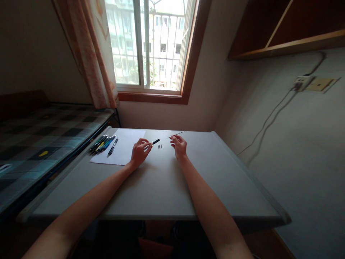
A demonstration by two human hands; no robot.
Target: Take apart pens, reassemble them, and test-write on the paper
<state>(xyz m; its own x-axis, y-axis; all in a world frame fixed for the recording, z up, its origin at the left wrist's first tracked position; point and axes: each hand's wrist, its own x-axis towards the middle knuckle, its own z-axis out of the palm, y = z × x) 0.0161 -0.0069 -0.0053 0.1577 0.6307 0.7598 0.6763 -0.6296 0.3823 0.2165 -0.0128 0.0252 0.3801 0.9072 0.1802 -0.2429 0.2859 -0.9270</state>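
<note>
My left hand (140, 149) is closed on a pen barrel (155, 141), its dark end pointing up and to the right. My right hand (179, 144) pinches a thin pen refill (180, 133), dark along its far part and paler near the tip that points left. Between the hands, two small pen parts (159, 146) lie on the grey table (167, 187); their exact kind is too small to tell. To the left, a white sheet of paper (122, 147) bears a pile of pens (100, 144) and a single dark pen (113, 146) set apart from them.
A bed with a checked cover (54, 126) stands left of the table. Beyond the table are a barred window (161, 54) and a curtain (93, 54). On the right wall, cables (265, 124) hang from a socket (303, 82) below a wooden shelf (291, 46).
</note>
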